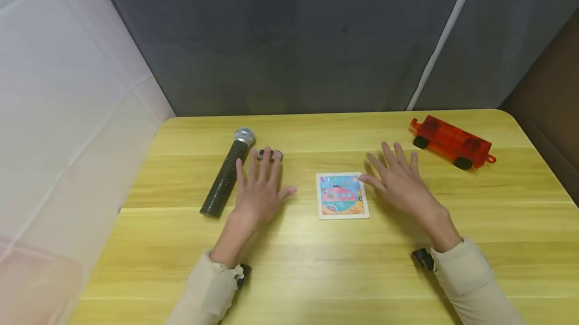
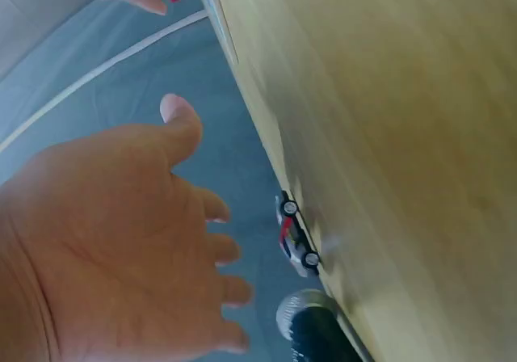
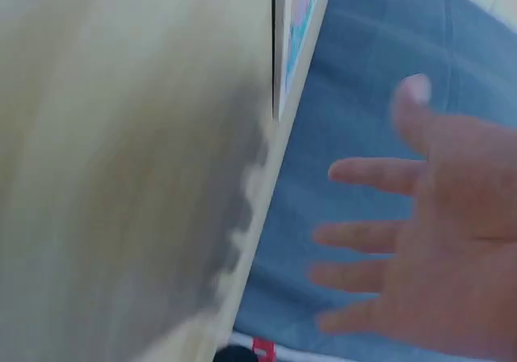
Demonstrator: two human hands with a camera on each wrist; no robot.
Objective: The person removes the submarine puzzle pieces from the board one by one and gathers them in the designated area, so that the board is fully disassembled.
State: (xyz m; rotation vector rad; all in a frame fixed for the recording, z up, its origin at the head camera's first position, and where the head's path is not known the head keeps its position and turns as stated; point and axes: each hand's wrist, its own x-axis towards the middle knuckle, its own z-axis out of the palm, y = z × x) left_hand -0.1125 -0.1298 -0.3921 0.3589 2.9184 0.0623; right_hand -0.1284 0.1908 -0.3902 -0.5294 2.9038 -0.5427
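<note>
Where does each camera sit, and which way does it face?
Head: worn there, facing forward and down at the table; left hand, right hand, sleeves show.
Left wrist: worn there, facing past left palm toward toy car and microphone.
Right wrist: worn there, facing past right palm; card at top.
Head and left wrist share the microphone.

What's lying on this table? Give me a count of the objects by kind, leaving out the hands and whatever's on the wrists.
Wheeled toys: 2 (small car, red wagon)
Microphone: 1
Square picture: 1
Total: 4
</note>
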